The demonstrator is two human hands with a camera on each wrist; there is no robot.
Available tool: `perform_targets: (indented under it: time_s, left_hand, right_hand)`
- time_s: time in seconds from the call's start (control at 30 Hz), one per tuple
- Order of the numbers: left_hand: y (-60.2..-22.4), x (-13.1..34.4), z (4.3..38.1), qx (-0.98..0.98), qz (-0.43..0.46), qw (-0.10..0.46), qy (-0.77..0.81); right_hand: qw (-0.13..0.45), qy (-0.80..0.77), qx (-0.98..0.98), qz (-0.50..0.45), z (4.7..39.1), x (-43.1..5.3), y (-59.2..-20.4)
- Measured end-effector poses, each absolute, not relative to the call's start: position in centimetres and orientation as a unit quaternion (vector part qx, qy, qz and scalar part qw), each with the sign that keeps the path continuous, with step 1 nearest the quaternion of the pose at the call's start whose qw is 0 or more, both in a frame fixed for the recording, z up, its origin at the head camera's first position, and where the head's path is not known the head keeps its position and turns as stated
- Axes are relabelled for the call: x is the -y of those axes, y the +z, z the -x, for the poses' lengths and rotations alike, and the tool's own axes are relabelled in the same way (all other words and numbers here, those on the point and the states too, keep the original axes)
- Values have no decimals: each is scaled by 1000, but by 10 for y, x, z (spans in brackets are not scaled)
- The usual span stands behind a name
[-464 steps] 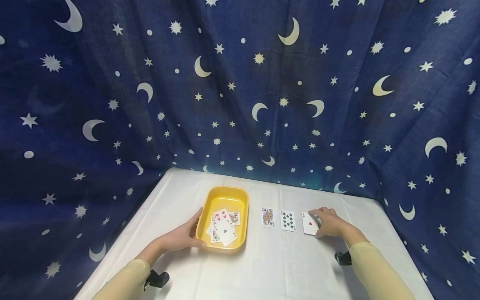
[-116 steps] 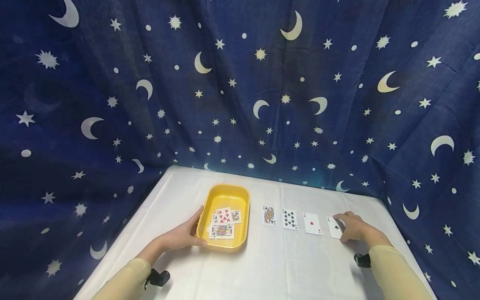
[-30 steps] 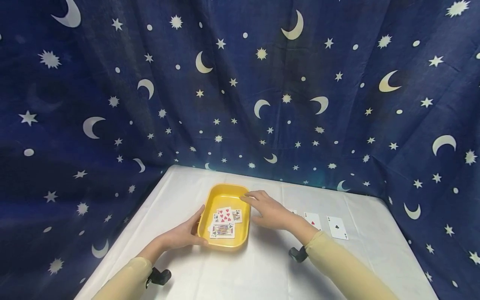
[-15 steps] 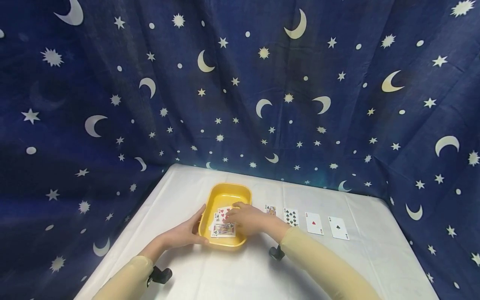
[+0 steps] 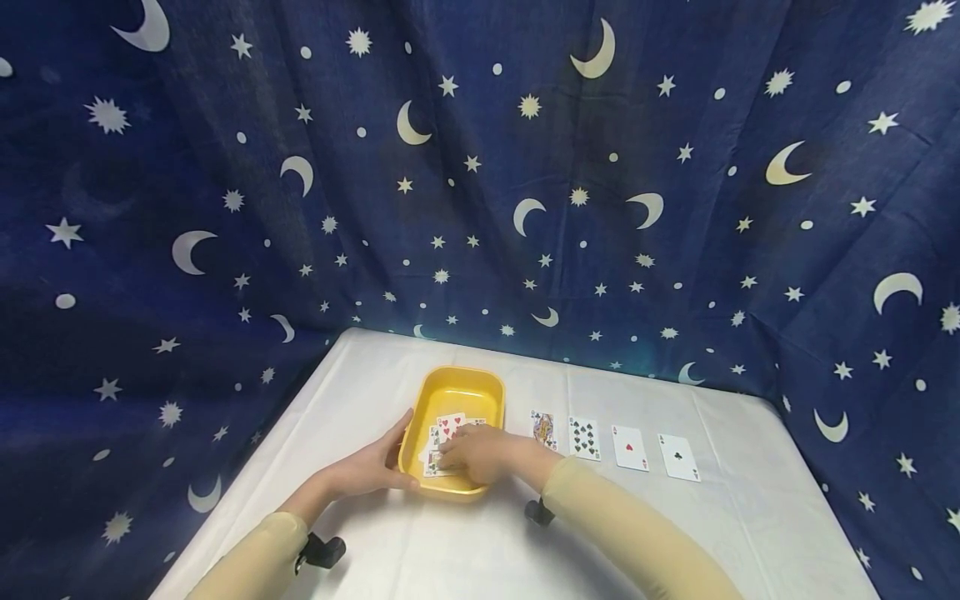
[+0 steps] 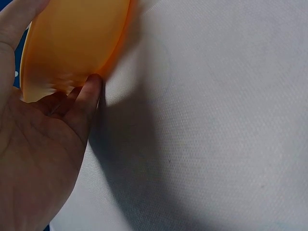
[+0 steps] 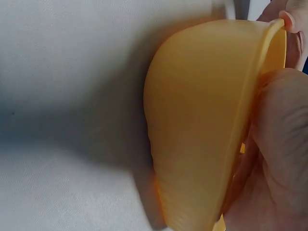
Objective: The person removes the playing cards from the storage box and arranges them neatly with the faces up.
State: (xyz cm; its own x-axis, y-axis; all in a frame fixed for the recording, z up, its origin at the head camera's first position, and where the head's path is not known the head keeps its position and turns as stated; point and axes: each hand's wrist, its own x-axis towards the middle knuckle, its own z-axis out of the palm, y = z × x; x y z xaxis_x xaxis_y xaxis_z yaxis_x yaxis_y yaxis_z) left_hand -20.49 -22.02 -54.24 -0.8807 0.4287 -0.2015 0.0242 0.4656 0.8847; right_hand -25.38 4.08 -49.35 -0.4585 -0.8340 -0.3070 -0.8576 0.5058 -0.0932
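Left hand (image 5: 366,468): is gripping the yellow rounded-rectangular plastic tray (image 5: 461,400) beside it
Right hand (image 5: 483,452): is touching white rectangular playing cards (image 5: 449,423) beneath it, inside; can't tell if it's pinching any

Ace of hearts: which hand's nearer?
Right. The right hand is in the tray, left of the ace of hearts; the left hand holds the tray's left side, farther away.

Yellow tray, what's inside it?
Playing cards lie inside the yellow tray; one shows red hearts. The right hand covers part of the pile, and cards overlap, so I can't tell how many there are.
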Motion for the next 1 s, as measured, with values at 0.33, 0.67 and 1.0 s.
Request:
perform_targets:
  time_s: [0.33,0.67,1.0]
  left_hand:
    - [-542,220,204,-831,-136,201,501]
    - [-541,218,204,-835,-126,201,497]
    - [-542,219,204,-830,-139,199,502]
  right_hand:
    - [155,73,-875,453,252,-36,-497]
    - [141,24,-895,423,264,-43,-498]
    - [135,20,-896,422,267,-45,-502]
